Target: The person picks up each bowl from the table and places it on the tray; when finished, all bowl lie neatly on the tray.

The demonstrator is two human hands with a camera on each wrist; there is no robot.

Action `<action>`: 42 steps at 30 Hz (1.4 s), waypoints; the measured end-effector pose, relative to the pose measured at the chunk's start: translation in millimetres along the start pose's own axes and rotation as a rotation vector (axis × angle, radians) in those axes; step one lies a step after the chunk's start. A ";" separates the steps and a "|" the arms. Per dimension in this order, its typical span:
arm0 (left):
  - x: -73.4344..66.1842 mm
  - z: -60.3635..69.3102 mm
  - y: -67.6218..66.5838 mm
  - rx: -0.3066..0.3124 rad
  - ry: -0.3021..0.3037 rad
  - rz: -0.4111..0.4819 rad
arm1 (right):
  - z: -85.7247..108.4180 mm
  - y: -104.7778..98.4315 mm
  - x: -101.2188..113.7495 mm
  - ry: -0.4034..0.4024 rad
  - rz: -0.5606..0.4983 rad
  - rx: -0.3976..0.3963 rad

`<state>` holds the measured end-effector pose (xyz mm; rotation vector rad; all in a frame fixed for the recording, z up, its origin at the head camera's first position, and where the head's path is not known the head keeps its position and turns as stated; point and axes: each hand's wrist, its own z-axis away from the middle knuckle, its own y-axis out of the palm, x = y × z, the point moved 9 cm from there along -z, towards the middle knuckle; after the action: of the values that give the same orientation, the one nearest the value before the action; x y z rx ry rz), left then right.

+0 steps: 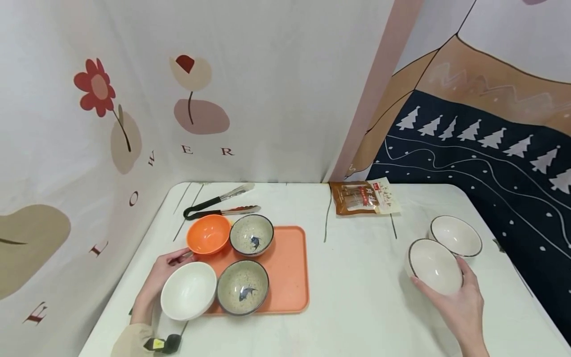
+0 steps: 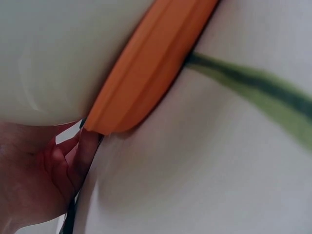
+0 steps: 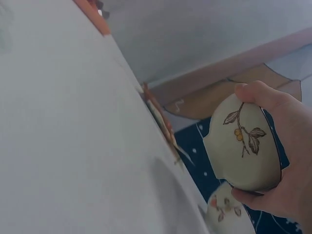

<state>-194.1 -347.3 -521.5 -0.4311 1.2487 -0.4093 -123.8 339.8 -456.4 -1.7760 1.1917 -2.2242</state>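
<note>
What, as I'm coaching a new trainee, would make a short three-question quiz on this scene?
1. Multiple choice. The right hand holds: (a) a round orange bowl; (b) a round white bowl with a dark rim; (c) black-and-metal tongs.
2. True or false? The brown-and-white shiny packet lies on the rectangular orange tray.
3. How many round, speckled grey-green bowls show?

Key: 1. b. 2. False; it lies on the white-covered table, apart from the tray. 3. Two.

White cloth backdrop (image 1: pixel 276 89): 6 dark red capital letters, rising from lower left, spell FLOWER. Brown and cream packet (image 1: pixel 363 198): printed characters on a red label, too small to read.
</note>
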 end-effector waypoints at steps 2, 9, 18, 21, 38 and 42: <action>-0.5 0.3 -0.6 -0.006 0.009 0.001 | 0.6 7.0 8.5 -0.024 -0.012 0.020; -1.7 1.1 -1.6 -0.007 0.006 -0.008 | 8.3 31.8 36.6 -0.135 -0.006 0.083; -7.0 -2.7 -3.4 -0.015 0.005 -0.016 | 28.2 81.8 72.4 -0.333 0.042 0.253; -7.6 -3.3 -1.8 -0.012 0.009 -0.018 | 35.7 98.8 84.0 -0.408 0.048 0.302; -2.2 -0.6 1.4 -0.013 -0.010 -0.006 | 88.0 170.3 128.9 -0.661 -0.108 0.521; -1.4 0.7 0.5 -0.016 -0.011 -0.006 | 97.1 183.2 135.4 -0.670 -0.118 0.562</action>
<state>-193.7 -346.1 -520.5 -0.4503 1.2406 -0.4023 -160.8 95.0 -451.0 -2.0750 0.2998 -1.5442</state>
